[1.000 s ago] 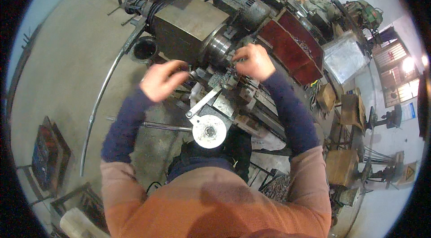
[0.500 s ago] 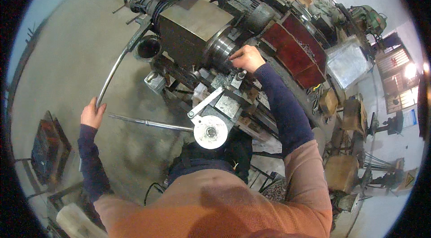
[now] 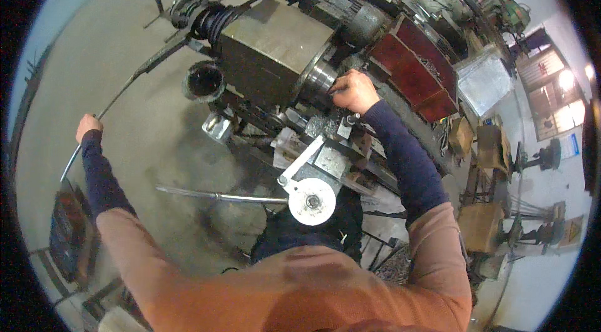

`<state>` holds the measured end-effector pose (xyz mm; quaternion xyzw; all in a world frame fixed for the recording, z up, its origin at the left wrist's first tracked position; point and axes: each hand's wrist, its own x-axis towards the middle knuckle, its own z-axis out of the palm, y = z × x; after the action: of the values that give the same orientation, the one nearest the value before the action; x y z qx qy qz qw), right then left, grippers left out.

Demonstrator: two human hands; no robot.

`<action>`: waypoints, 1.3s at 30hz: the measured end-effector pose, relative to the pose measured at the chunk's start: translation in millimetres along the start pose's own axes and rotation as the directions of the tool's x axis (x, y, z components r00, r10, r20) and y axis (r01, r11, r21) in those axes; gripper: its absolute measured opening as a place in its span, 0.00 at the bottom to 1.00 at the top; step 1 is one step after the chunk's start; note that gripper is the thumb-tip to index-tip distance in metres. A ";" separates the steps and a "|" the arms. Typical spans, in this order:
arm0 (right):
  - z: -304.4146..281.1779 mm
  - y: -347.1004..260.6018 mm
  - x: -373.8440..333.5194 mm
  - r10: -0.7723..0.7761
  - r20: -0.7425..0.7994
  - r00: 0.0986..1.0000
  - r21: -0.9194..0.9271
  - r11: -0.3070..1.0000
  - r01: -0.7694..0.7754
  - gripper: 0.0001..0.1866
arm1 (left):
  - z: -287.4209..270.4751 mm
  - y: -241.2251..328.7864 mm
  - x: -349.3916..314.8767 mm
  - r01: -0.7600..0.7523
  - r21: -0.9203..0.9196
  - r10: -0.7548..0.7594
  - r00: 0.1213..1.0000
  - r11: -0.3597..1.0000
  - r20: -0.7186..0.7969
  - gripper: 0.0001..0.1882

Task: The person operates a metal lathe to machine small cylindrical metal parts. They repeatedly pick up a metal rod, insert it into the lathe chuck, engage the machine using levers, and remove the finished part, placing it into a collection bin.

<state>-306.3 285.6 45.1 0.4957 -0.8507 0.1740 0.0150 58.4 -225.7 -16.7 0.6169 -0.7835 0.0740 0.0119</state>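
My left hand [image 3: 89, 127] is wrapped round a long metal lever [image 3: 123, 91], which runs up to the far left end of a lathe-like machine. At the machine's shiny round chuck [image 3: 321, 77], my right hand [image 3: 355, 92] has its fingers pinched together against the front face. Whatever those fingers hold is hidden by the hand. The chuck sticks out from a boxy metal headstock [image 3: 278, 34]. Nearer my body are a pale round disc [image 3: 312, 202] and a flat handle [image 3: 302, 160] on the slide, beside metal blocks strewn with shavings.
A second metal rod [image 3: 219, 197] juts left from the disc. Behind the chuck stand a motor [image 3: 341, 9] and a red-brown tray [image 3: 413, 69] with small pieces. An open round pipe [image 3: 205, 79] sits left of the headstock. Cardboard boxes [image 3: 482, 225] stand at right.
My left hand has swung outward to the left and farther from me, carrying the lever with it. My right hand stays at the chuck's face. The whole view has shifted slightly.
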 end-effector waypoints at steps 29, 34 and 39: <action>-106.3 161.2 -470.4 0.849 -0.333 0.409 0.175 0.482 -0.858 0.14 | 101.7 206.1 -142.4 -0.712 -0.087 0.711 0.671 0.697 0.211 0.16; -66.7 243.1 -639.7 0.936 -0.328 0.126 -0.257 0.040 -0.966 0.14 | 52.3 78.1 -135.9 -0.561 -0.336 0.646 0.721 0.757 0.250 0.22; -133.3 277.5 -830.0 0.983 -0.056 -0.177 -0.767 -0.156 -0.623 0.28 | 138.8 62.4 -187.1 0.102 -0.843 0.510 0.756 0.528 0.411 0.16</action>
<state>-139.7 1147.1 -72.2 -0.2648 -0.8896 -0.2908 -0.2322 52.7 -49.1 -180.8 0.4204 -0.7516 -0.5071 0.0344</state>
